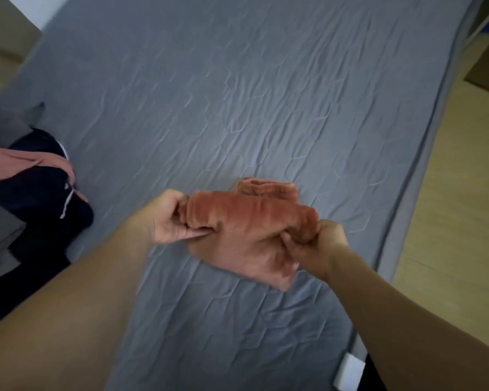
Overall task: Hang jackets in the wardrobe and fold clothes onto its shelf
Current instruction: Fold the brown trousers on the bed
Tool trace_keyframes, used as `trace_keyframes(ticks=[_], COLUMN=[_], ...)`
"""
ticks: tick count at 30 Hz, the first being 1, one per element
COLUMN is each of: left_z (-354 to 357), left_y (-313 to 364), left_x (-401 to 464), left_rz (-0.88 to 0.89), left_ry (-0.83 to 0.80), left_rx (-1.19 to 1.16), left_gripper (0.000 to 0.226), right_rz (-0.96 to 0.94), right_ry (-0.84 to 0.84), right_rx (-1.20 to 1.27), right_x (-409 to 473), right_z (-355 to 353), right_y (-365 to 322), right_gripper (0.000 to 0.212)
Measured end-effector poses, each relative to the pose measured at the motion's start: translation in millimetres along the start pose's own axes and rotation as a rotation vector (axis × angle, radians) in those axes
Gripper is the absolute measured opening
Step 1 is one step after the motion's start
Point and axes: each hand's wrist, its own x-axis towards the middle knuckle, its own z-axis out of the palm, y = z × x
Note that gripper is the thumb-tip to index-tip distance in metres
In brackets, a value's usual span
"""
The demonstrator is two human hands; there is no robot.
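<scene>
Right now both hands grip one rust-orange garment (246, 230) just below the middle of the frame. The left hand (168, 218) pinches its left edge with curled fingers and thumb, and the right hand (315, 244) is fisted round the bunched right edge. The cloth is already doubled into a small, thick bundle, with a lower flap hanging toward the bottom of the frame and a rolled part lying behind it; motion blur makes it hard to say whether the bundle rests on the grey sheet (237, 94) or hovers just above it.

To finish this fold well, I would keep the two held edges level and taut, lay the bundle flat on the sheet, and tuck the loose flap under so nothing springs open when it is carried to the shelf. The plush fabric looks thick, so pressing it flat should help.

At the left edge of the frame lies a heap of dark and pink clothes (40, 187), well apart from the hands and likely waiting.
</scene>
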Motion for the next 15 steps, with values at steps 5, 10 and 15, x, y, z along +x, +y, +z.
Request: trace_keyframes(ticks=[5,10,15], left_z=[5.7,-0.2,26.3], left_y=[10.5,20.5,21.4], left_x=[33.3,56.0,91.0], left_rz=[0.001,-0.112,0.105], left_ry=[-0.278,-0.358,0.115], left_rx=[0.045,0.366,0.645], left_gripper=[0.059,0.064,0.071], right_rz=[0.061,-0.230,-0.230], right_ry=[-0.152,-0.173,-0.100], right_rx=[-0.194,-0.845,-0.425], right_x=[45.0,75.5,99.9], right_z=[-9.4,-22.6,1.4], right_y=[-1.5,-2.3,-9.8], right_gripper=[0.035,0.054,0.037])
